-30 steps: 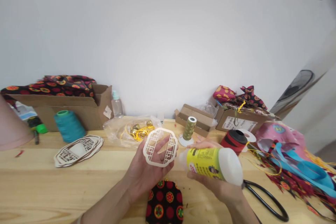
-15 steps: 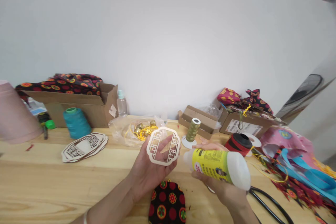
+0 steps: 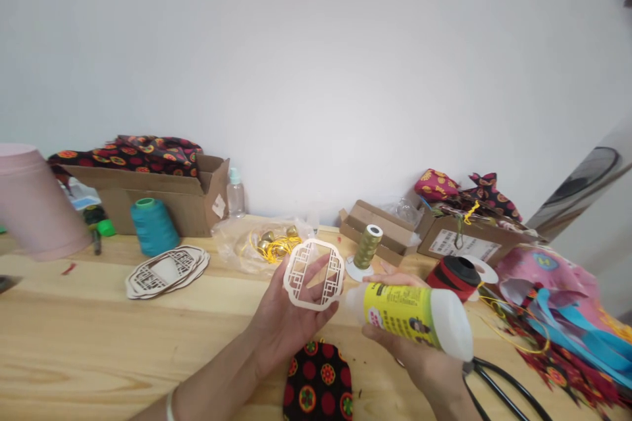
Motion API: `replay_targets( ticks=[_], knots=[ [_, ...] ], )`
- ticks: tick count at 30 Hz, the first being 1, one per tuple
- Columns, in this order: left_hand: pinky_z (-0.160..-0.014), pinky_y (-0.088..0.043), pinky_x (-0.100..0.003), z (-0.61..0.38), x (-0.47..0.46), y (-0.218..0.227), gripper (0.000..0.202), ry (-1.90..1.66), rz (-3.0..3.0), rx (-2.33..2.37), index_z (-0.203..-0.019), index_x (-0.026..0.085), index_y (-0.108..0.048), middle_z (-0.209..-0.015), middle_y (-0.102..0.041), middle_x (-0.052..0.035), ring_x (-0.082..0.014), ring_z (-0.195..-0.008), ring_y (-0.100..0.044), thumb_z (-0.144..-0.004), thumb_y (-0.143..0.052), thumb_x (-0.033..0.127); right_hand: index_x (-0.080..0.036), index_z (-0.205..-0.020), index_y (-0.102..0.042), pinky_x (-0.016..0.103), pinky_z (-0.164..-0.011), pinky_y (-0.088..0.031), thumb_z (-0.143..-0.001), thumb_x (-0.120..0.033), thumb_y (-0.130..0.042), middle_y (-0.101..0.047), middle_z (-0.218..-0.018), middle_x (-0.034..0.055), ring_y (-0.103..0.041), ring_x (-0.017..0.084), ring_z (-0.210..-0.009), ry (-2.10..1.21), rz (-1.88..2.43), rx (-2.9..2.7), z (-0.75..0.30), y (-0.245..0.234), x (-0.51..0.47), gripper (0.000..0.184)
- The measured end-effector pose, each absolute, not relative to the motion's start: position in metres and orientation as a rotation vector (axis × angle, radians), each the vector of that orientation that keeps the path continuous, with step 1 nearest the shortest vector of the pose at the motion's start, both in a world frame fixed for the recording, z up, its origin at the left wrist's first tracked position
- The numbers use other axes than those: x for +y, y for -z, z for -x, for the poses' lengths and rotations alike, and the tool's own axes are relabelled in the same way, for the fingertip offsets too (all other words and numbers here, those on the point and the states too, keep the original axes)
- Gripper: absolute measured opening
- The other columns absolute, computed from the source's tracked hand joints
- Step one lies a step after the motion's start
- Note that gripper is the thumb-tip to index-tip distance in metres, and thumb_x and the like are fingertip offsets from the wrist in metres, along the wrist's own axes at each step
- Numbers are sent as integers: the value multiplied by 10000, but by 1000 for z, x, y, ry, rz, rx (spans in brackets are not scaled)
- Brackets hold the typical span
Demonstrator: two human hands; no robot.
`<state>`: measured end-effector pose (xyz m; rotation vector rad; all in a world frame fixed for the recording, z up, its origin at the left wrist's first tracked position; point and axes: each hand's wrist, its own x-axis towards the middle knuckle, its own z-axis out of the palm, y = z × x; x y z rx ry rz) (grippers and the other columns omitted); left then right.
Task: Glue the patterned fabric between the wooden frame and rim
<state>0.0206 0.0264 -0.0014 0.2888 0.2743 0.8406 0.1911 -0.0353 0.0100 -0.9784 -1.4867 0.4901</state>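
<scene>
My left hand (image 3: 286, 319) is palm up above the wooden table (image 3: 99, 348), and its fingers support a pale cut-out lattice frame (image 3: 315, 273). My right hand (image 3: 419, 352) is wrapped round a white glue bottle with a yellow label (image 3: 409, 319), held on its side. The bottle's nozzle points left and nearly touches the frame's right edge. Below both hands lies a black fabric patch with red and orange circles (image 3: 317, 389).
A stack of similar lattice frames (image 3: 166, 271), a teal thread cone (image 3: 153, 226), an olive thread spool (image 3: 366, 247), a red-black ribbon roll (image 3: 457, 275), black scissors (image 3: 508, 391), cardboard boxes (image 3: 162, 198) with printed fabric, a bag of gold bells (image 3: 269, 245) and blue ribbons (image 3: 577, 329) surround the hands.
The view has shifted slightly, so things sit further right in the picture. The bottle's nozzle has come a little closer to the frame; both hands keep their hold.
</scene>
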Motion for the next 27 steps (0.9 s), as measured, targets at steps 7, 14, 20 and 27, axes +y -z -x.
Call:
replay_targets(
  ticks=[7,14,20,27],
  knots=[
    [-772,-452,-297,-19,27,3,525,-834,-297,260,-1173,129,-499,-934,-643,-99,-191,-840,-594,-787,-469,483,-274,-934,-595,320,-773,-451,-597,-215,-761,-667,-900,-5,-602,199,-833,-490,963,-1521,-191,-12,-35,380],
    [-769,-449,-298,-20,26,2,547,-841,-298,271,-1186,127,-484,-932,-637,-100,-185,-795,-598,-785,-459,498,-257,-933,-597,333,-776,-454,-595,-214,-764,-677,-908,12,-617,211,-835,-552,945,-1521,-190,-12,-35,379],
    [-713,-447,-289,-20,27,6,584,-826,-309,238,-1198,138,-464,-927,-638,-106,-192,-784,-605,-765,-470,529,-257,-932,-596,340,-743,-462,-617,-184,-725,-661,-892,13,-614,212,-798,-530,923,-1559,-181,-12,-36,348],
    [-813,-423,-324,-22,24,1,525,-932,-320,227,-1234,161,-408,-968,-633,-113,-192,-838,-610,-795,-478,441,-266,-908,-602,336,-763,-458,-585,-229,-760,-665,-868,-3,-609,210,-804,-476,1008,-1518,-180,-14,-38,361]
  ],
)
